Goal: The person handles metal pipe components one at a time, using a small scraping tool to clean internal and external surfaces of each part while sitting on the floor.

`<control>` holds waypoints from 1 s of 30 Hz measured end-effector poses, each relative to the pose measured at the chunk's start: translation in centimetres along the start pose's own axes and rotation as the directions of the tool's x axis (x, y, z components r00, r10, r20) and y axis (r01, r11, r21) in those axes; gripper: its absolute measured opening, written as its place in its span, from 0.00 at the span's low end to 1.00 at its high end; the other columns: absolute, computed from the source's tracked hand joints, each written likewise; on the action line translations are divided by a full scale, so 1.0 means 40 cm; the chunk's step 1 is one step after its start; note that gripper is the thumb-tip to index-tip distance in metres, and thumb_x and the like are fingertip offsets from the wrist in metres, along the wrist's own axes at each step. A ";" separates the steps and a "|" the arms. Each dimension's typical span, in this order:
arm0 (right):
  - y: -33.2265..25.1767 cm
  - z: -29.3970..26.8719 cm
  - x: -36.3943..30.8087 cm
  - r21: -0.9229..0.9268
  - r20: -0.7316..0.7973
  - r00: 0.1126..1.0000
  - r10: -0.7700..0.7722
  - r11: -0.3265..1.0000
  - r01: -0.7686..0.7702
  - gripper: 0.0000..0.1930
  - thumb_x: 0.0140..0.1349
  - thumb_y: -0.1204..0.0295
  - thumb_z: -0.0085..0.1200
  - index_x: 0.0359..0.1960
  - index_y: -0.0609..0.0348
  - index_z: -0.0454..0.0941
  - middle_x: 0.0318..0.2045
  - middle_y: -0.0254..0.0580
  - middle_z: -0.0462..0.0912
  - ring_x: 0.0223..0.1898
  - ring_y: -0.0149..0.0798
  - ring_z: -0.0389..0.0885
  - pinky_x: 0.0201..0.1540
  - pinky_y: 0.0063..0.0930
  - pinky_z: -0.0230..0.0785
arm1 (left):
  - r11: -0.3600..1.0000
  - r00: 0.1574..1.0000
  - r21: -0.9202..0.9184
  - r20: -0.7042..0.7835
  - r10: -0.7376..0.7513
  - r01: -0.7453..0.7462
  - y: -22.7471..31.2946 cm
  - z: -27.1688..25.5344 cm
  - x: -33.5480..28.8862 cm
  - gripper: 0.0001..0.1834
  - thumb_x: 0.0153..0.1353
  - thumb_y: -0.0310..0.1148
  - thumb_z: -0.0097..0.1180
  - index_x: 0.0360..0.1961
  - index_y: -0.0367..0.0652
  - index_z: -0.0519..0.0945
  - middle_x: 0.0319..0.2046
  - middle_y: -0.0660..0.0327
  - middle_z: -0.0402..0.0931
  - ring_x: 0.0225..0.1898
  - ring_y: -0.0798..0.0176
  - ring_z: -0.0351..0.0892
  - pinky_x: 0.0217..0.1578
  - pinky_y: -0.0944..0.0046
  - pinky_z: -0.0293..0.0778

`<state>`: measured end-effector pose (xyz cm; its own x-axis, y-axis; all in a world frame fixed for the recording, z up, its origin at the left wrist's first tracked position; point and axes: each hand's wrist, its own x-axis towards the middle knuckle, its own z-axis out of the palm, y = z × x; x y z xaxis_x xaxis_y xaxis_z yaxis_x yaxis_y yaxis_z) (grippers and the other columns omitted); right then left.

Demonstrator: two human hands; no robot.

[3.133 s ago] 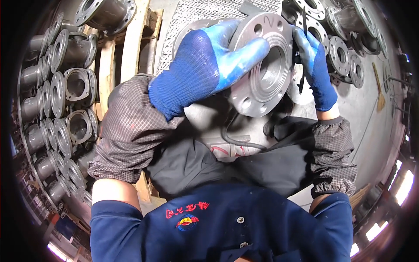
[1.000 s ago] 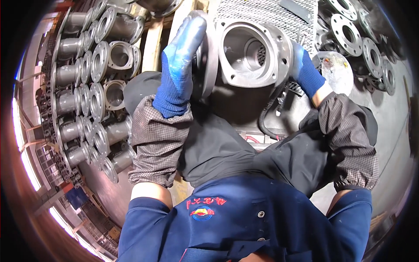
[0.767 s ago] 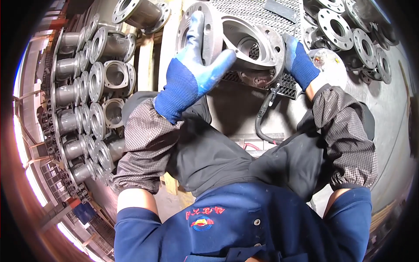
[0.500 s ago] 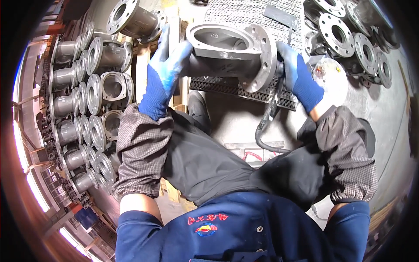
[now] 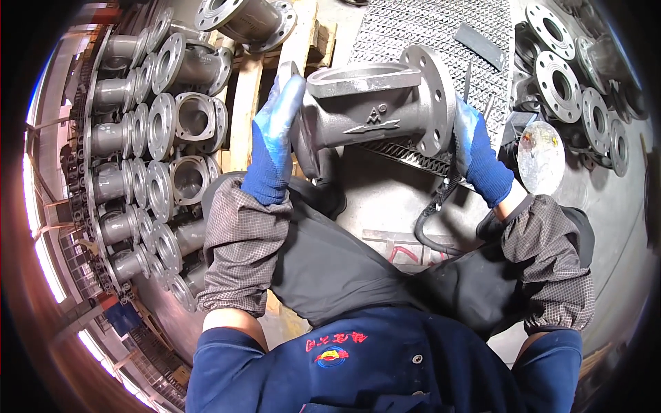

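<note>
1. Casting (image 5: 372, 113) — grey flanged valve body, held up in front of the person, lying crosswise, top opening facing up and away. One round flange at each end, raised marks on the near side.
2. Left hand (image 5: 273, 141), blue glove, flat against the outer face of the left flange; fingers (image 5: 286, 96) run up along the rim, pressing rather than wrapped.
3. Right hand (image 5: 475, 155), blue glove, cups the right flange from outside; its fingers are mostly hidden behind the flange, so how far they curl I can't tell. Casting is clamped between the two palms.
4. Both forearms wear checked sleeve covers (image 5: 244, 241) over a blue jacket (image 5: 372, 365); dark apron (image 5: 344, 268) across the lap.
5. Under and behind the casting: mesh grating (image 5: 427, 27) with a dark flat bar (image 5: 478, 45) lying on it.
6. Black cable (image 5: 430, 213) hangs below the grating's near edge.
7. Left side — rows of similar castings (image 5: 148, 165) stacked near a wooden pallet (image 5: 244, 110).
8. Right side: loose flanged parts (image 5: 571, 89) on the floor, plus a shiny round disc (image 5: 540, 157) just beside the right wrist.
</note>
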<state>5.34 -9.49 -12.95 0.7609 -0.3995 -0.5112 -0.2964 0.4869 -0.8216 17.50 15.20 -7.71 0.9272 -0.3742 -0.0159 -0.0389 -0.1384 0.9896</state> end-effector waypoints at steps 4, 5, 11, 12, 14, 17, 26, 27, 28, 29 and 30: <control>0.009 -0.001 -0.015 -0.017 0.124 0.992 0.024 1.000 -0.022 0.23 0.69 0.54 0.38 0.46 0.64 0.73 0.36 0.44 0.78 0.35 0.36 0.78 0.38 0.31 0.74 | 0.915 0.985 0.366 0.074 0.153 -0.169 0.023 -0.022 -0.015 0.20 0.67 0.33 0.45 0.56 0.36 0.71 0.48 0.52 0.75 0.47 0.60 0.78 0.50 0.63 0.73; 0.001 0.003 -0.025 -0.041 0.116 0.992 0.057 0.998 -0.053 0.22 0.69 0.55 0.39 0.47 0.64 0.73 0.38 0.44 0.79 0.36 0.37 0.79 0.39 0.32 0.74 | 0.919 0.991 0.372 0.064 0.115 -0.130 0.032 -0.023 -0.020 0.20 0.67 0.34 0.44 0.57 0.35 0.70 0.49 0.52 0.75 0.48 0.60 0.77 0.51 0.63 0.72; -0.036 -0.005 0.008 0.217 0.088 0.962 0.257 0.938 -0.271 0.18 0.68 0.61 0.37 0.48 0.61 0.72 0.41 0.46 0.80 0.39 0.43 0.80 0.44 0.40 0.75 | 0.935 0.943 0.163 0.163 0.289 -0.315 0.083 0.031 -0.023 0.21 0.68 0.29 0.43 0.59 0.30 0.67 0.54 0.49 0.72 0.54 0.57 0.73 0.56 0.62 0.68; -0.046 -0.008 0.012 0.222 0.078 0.967 0.242 0.942 -0.253 0.18 0.68 0.61 0.37 0.49 0.61 0.72 0.41 0.47 0.80 0.39 0.43 0.80 0.44 0.40 0.75 | 0.935 0.941 0.136 0.138 0.309 -0.327 0.094 0.046 -0.023 0.21 0.67 0.29 0.45 0.59 0.30 0.67 0.54 0.48 0.72 0.54 0.56 0.73 0.56 0.62 0.68; -0.063 -0.015 0.015 0.234 0.054 0.976 0.209 0.948 -0.216 0.18 0.68 0.61 0.36 0.49 0.61 0.71 0.42 0.47 0.79 0.39 0.43 0.80 0.44 0.40 0.75 | 0.515 0.713 0.509 0.356 0.604 -0.690 0.066 0.028 0.011 0.22 0.62 0.27 0.51 0.59 0.35 0.70 0.53 0.46 0.73 0.56 0.50 0.73 0.56 0.59 0.68; -0.067 -0.059 0.035 0.234 0.083 0.990 0.116 0.963 -0.133 0.19 0.69 0.61 0.35 0.49 0.61 0.71 0.43 0.48 0.79 0.40 0.43 0.80 0.45 0.40 0.75 | 0.296 0.546 0.499 0.488 0.681 -0.815 0.059 0.048 0.021 0.24 0.60 0.22 0.50 0.59 0.39 0.69 0.55 0.41 0.71 0.58 0.42 0.70 0.57 0.56 0.67; -0.017 -0.111 0.027 -0.724 0.367 0.801 -0.473 0.395 0.565 0.18 0.68 0.68 0.41 0.54 0.68 0.68 0.43 0.48 0.79 0.44 0.36 0.77 0.48 0.27 0.70 | 0.929 0.922 0.136 0.234 0.307 -0.343 -0.057 0.018 -0.020 0.16 0.66 0.31 0.47 0.51 0.36 0.77 0.53 0.50 0.73 0.55 0.56 0.72 0.58 0.62 0.65; -0.042 -0.118 0.004 -0.645 0.165 0.911 -0.377 0.657 0.389 0.18 0.69 0.66 0.40 0.53 0.68 0.69 0.41 0.48 0.79 0.43 0.35 0.77 0.47 0.28 0.71 | 0.946 0.928 0.046 0.217 0.304 -0.321 -0.073 0.048 -0.016 0.16 0.66 0.32 0.47 0.51 0.35 0.77 0.52 0.51 0.74 0.54 0.58 0.73 0.57 0.62 0.66; -0.051 -0.072 -0.011 -0.452 0.029 0.977 -0.210 0.869 0.200 0.19 0.69 0.64 0.40 0.52 0.69 0.69 0.39 0.47 0.79 0.41 0.35 0.77 0.46 0.28 0.71 | 0.945 0.932 0.084 0.212 0.295 -0.318 -0.077 0.032 -0.027 0.17 0.67 0.33 0.45 0.51 0.34 0.76 0.52 0.51 0.74 0.53 0.58 0.73 0.57 0.61 0.66; -0.048 -0.039 -0.023 -0.206 -0.059 0.998 0.002 0.978 -0.014 0.20 0.70 0.62 0.40 0.51 0.69 0.70 0.38 0.47 0.79 0.40 0.34 0.77 0.45 0.29 0.71 | 0.942 0.936 0.122 0.208 0.284 -0.313 -0.081 0.015 -0.040 0.18 0.67 0.33 0.44 0.51 0.33 0.76 0.52 0.50 0.74 0.53 0.57 0.73 0.58 0.60 0.65; -0.037 -0.033 -0.034 -0.346 -0.043 0.988 -0.150 0.930 0.126 0.23 0.70 0.57 0.37 0.47 0.69 0.72 0.34 0.45 0.78 0.35 0.33 0.76 0.44 0.30 0.70 | 0.919 0.928 0.205 0.241 0.285 -0.336 -0.080 0.007 -0.045 0.18 0.68 0.33 0.40 0.52 0.34 0.75 0.53 0.48 0.73 0.54 0.55 0.73 0.59 0.57 0.64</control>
<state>3.99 -10.69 -11.35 0.7713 -0.5007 -0.3929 -0.3794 0.1340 -0.9155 15.84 16.05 -10.87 0.7595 -0.6075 0.2326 -0.4233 -0.1900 0.8858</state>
